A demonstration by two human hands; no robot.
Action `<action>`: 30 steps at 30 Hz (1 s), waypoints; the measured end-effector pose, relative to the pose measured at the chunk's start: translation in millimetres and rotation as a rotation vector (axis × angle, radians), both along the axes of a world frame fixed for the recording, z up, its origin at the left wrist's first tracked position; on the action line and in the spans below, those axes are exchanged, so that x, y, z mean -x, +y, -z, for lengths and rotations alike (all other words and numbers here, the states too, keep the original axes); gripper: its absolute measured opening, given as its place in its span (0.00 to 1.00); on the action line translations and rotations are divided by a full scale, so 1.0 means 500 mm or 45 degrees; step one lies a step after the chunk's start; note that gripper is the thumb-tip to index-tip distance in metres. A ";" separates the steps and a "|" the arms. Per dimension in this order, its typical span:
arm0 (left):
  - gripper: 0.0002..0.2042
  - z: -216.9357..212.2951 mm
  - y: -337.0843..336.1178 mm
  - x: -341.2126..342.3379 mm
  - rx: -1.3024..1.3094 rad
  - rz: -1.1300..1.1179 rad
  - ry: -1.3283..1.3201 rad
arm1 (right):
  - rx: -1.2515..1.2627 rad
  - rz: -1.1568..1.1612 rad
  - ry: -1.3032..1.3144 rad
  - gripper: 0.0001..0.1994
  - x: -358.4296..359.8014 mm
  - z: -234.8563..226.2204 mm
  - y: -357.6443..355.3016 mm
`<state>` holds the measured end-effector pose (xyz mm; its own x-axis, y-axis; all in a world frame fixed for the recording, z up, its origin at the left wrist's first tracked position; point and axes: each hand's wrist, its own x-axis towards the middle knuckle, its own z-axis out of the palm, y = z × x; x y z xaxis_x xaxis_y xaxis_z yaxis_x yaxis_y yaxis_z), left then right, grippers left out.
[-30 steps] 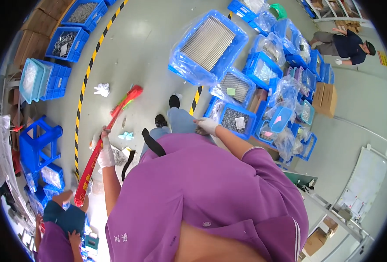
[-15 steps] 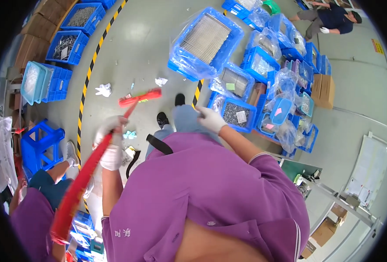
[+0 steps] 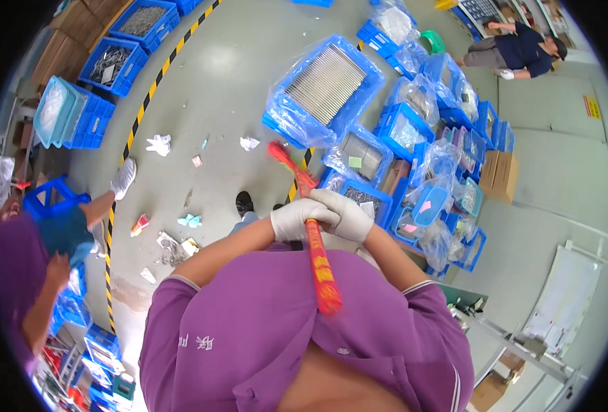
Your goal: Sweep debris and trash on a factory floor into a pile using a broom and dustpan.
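Item: long red stick-like handle with yellow markings [image 3: 315, 250], probably of a broom or similar floor tool; the far end [image 3: 280, 152] is red and blurred, so its head cannot be made out. It runs from the person's chest out over the grey concrete floor [image 3: 228, 82].

Left hand [image 3: 297, 218], in a white glove: curled shut around the handle at mid-length.

Right hand [image 3: 348, 214], in a white glove: likewise closed on the handle, touching the left, the two overlapping.

Step in hand, as judged: the tool is gripped two-handed and held out in front, ready for a stroke over the floor.

Next move, as judged: it calls for bringing the far end down among the litter while keeping it off the crates.

Surroundings:
- white crumpled scraps of paper or cloth [image 3: 158, 144] and small debris [image 3: 170, 247], on the floor to the left.
- blue plastic crates lined with clear bags, holding metal parts [image 3: 359, 154], close on the right.
- yellow-and-black striped floor line [image 3: 135, 130].
- a second person in a purple top [image 3: 15, 275], at the left edge.
- a third person in dark clothing [image 3: 520, 48], crouched well apart.
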<state>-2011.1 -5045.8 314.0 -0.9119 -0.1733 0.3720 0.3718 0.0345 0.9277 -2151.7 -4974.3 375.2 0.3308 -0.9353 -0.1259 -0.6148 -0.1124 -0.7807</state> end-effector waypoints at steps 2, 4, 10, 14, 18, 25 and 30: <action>0.12 0.076 -0.006 0.010 0.207 0.074 -0.233 | -0.100 0.233 0.074 0.27 0.014 0.119 0.036; 0.09 0.128 -0.018 0.008 0.396 0.147 -0.287 | -0.159 0.379 0.072 0.24 0.008 0.233 0.061; 0.08 0.156 -0.039 -0.082 -0.972 -0.016 -0.830 | -0.231 0.291 -0.039 0.17 -0.051 0.312 -0.022; 0.13 0.161 -0.041 -0.097 -1.096 -0.383 -0.859 | 0.181 -0.037 0.081 0.17 -0.063 0.333 -0.076; 0.11 0.117 -0.024 -0.114 -0.736 -0.471 -0.534 | 0.103 0.074 0.047 0.14 -0.060 0.283 -0.103; 0.05 0.058 0.159 -0.082 -0.850 -0.573 -0.829 | 0.050 -0.095 -0.067 0.10 -0.040 0.228 0.053; 0.10 0.172 0.210 -0.129 -1.065 -0.467 -0.456 | 0.098 -0.221 0.073 0.10 -0.065 0.324 0.093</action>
